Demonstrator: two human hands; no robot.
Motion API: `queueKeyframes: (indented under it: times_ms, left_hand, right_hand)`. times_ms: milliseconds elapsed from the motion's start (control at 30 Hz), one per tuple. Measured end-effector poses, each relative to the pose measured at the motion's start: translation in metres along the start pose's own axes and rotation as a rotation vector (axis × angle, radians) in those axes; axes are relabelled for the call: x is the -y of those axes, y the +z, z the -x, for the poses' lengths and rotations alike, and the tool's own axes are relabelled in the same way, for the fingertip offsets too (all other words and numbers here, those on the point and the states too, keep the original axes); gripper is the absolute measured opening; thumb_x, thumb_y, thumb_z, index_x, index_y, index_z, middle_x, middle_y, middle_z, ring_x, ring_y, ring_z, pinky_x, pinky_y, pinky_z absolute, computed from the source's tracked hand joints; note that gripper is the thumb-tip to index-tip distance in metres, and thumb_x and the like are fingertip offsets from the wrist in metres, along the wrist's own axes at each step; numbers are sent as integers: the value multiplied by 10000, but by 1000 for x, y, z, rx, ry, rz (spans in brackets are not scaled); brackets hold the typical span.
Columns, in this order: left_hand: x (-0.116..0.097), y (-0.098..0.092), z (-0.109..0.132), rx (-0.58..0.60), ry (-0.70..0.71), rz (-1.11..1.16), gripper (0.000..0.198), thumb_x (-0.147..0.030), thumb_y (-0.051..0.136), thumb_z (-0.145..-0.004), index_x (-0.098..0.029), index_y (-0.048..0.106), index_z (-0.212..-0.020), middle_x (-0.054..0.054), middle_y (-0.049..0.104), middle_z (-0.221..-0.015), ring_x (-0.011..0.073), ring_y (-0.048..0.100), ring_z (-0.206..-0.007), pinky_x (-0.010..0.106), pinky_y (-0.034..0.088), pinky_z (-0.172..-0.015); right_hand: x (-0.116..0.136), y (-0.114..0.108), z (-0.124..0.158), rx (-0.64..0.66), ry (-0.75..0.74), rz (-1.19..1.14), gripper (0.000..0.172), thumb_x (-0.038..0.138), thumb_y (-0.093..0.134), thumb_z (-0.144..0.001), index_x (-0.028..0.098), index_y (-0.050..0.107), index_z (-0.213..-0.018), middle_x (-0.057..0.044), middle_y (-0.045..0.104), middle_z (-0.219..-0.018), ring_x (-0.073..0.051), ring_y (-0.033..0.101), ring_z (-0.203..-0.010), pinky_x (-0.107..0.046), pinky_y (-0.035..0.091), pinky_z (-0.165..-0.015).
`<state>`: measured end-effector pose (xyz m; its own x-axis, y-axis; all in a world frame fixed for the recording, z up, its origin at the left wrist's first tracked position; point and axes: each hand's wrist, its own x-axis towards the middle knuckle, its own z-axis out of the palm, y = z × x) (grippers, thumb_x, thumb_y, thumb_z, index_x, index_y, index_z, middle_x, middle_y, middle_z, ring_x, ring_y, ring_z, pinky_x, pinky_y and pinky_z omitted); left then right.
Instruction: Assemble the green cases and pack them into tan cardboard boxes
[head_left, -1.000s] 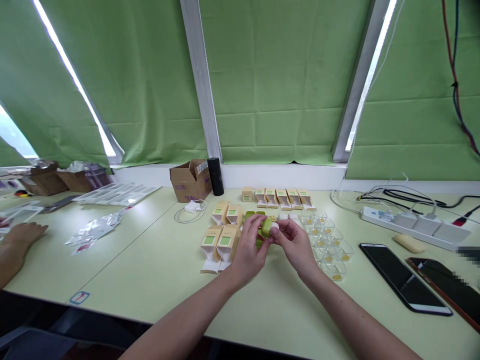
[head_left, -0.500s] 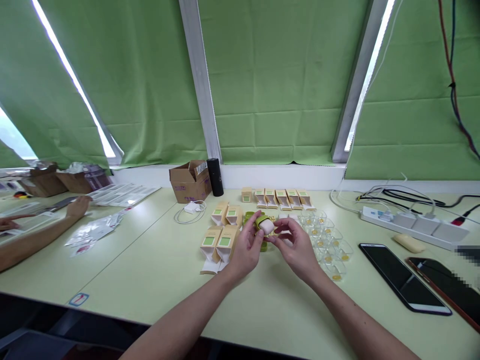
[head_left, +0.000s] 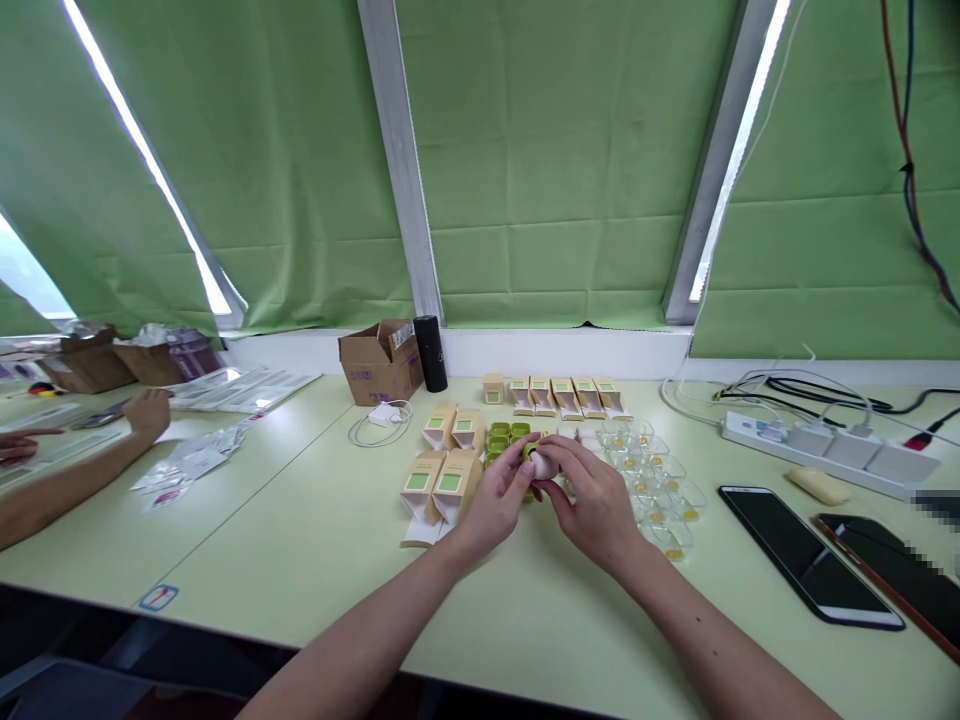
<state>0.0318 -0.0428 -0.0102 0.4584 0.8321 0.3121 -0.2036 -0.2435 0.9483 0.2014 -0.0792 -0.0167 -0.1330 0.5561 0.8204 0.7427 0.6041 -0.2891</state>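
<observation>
Over the middle of the table my left hand (head_left: 498,492) is closed round a small olive-green cup-like piece (head_left: 529,452). My right hand (head_left: 598,497) pinches a white rounded piece (head_left: 544,464), which sits against the green one, partly inside it as far as I can see. Fingers of both hands hide much of the two pieces. Just behind my left fingers stand several small green square cups (head_left: 499,436). To the right of my right hand are clear plastic cups (head_left: 670,540) with yellow dots at their bottoms.
Opened kraft boxes (head_left: 450,485) with green labels stand left of my hands, and more boxes (head_left: 566,398) behind. A carton (head_left: 381,362) and black bottle (head_left: 430,354) are at the back. Right lie a phone (head_left: 810,555) and power strip (head_left: 825,452). A co-worker's hand (head_left: 148,412) is far left.
My right hand has moved left and closed over the white piece, which has turned. The green piece is now more covered by fingers. The co-worker's hand has shifted slightly left.
</observation>
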Motion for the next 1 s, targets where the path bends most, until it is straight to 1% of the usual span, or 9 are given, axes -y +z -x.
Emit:
queueKeyframes:
  times_ms: [67, 200, 267, 467, 633, 733, 833, 1000]
  left_hand:
    - [0, 0, 0, 5, -12, 31, 680, -632, 680, -946, -215, 608, -1477, 130, 718, -1250, 185, 697, -885, 349, 622, -828]
    - [3, -2, -1, -2, -10, 107, 613, -579, 733, -925, -230, 649, -1422, 120, 717, -1294, 245, 714, -1082, 395, 618, -965]
    - [4, -3, -1, -6, -10, 129, 600, -566, 749, -917, -228, 653, -1404, 123, 713, -1315, 256, 710, -1129, 402, 610, -998]
    - [7, -2, -2, 1, 10, 120, 572, -551, 743, -931, -191, 651, -1365, 137, 718, -1295, 245, 725, -1077, 377, 619, -953]
    - [14, 0, -6, -98, 45, 56, 587, -557, 760, -913, -170, 649, -1340, 129, 748, -1209, 229, 723, -1059, 323, 605, -912]
    - [15, 1, -6, -124, 72, 17, 560, -538, 750, -925, -173, 649, -1337, 125, 751, -1196, 235, 717, -1085, 331, 597, -932]
    - [13, 3, -4, -143, 84, -16, 531, -515, 720, -952, -173, 639, -1349, 123, 752, -1181, 230, 719, -1039, 335, 603, -898]
    - [14, 8, -1, -172, 107, -11, 501, -503, 710, -957, -178, 638, -1332, 131, 750, -1207, 242, 722, -1048, 350, 608, -905]
  right_hand:
    - [0, 0, 0, 11, -7, -7, 369, 184, 563, -1013, 269, 642, -1363, -120, 737, -1359, -301, 716, -1239, -464, 640, -962]
    - [2, 1, 0, 14, -22, -28, 376, 175, 542, -1028, 260, 625, -1385, -129, 726, -1379, -302, 705, -1266, -475, 632, -1001]
    - [2, 2, 0, 13, -33, -22, 381, 164, 535, -1027, 255, 622, -1386, -135, 724, -1376, -303, 706, -1265, -476, 632, -1005]
    - [1, 5, 1, -21, -120, 39, 361, 136, 506, -1037, 194, 602, -1381, -177, 716, -1335, -301, 718, -1219, -455, 666, -922]
    - [5, 7, 0, -43, -144, 107, 359, 105, 492, -1033, 177, 595, -1370, -189, 714, -1316, -303, 720, -1217, -428, 678, -876]
    - [7, 8, 0, -45, -143, 126, 361, 107, 483, -1040, 181, 591, -1376, -190, 711, -1323, -308, 715, -1232, -433, 676, -890]
    - [6, 10, 0, -46, -149, 133, 360, 112, 479, -1047, 175, 578, -1388, -201, 704, -1338, -315, 712, -1240, -453, 667, -925]
    - [5, 12, 1, -31, -156, 135, 338, 97, 479, -1046, 168, 572, -1362, -207, 701, -1340, -319, 704, -1249, -456, 665, -933]
